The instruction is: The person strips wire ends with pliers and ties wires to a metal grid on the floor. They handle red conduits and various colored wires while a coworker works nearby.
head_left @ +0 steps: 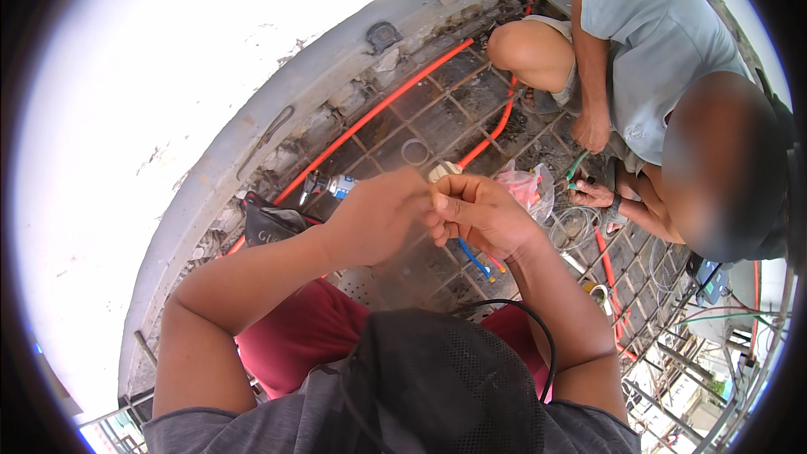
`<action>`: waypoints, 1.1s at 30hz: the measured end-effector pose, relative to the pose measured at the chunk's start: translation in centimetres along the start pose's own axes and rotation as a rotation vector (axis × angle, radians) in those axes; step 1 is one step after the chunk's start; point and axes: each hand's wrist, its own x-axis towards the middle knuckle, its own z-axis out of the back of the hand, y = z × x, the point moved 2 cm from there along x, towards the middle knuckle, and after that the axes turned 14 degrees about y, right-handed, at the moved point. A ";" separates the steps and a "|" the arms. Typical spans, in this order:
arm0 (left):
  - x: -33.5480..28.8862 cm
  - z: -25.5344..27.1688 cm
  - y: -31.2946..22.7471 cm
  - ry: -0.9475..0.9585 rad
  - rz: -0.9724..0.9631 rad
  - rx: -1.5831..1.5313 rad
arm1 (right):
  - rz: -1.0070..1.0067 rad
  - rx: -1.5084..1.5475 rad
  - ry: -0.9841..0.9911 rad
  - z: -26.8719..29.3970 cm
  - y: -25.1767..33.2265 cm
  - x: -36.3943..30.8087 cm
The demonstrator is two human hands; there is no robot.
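Observation:
My left hand point(378, 214) is smeared by motion, its fingers meeting those of my right hand in front of me. The fingertips of my right hand point(487, 214) are pinched together; whatever lies between them is too small or hidden to make out. Just beyond the hands shows a whitish piece point(444, 170) beside the end of a bent orange pipe point(487, 145). Below my right hand, a blue handle or tube point(476, 261) slants downward next to a short red one. A small can with a blue and white label point(340, 186) lies left of my left hand.
A co-worker point(672, 67) squats at the right, holding a green tool point(577, 165). Rebar mesh point(454, 101) covers the ground. A long orange pipe point(378, 109) follows the wall. Near the co-worker are a plastic bag point(531, 189), coiled clear wire point(576, 227) and a tape roll point(598, 292).

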 end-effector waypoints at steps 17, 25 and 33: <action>-0.1 0.5 -0.1 -0.079 -0.323 0.418 | 0.046 0.030 -0.018 -0.7 -0.1 -0.3; 0.4 0.1 -0.2 -0.077 -0.275 0.385 | 0.039 -0.066 -0.101 -0.4 -0.4 -0.9; 0.4 -0.1 0.2 -0.009 -0.196 0.450 | -0.005 -0.213 -0.123 0.1 -0.5 -1.4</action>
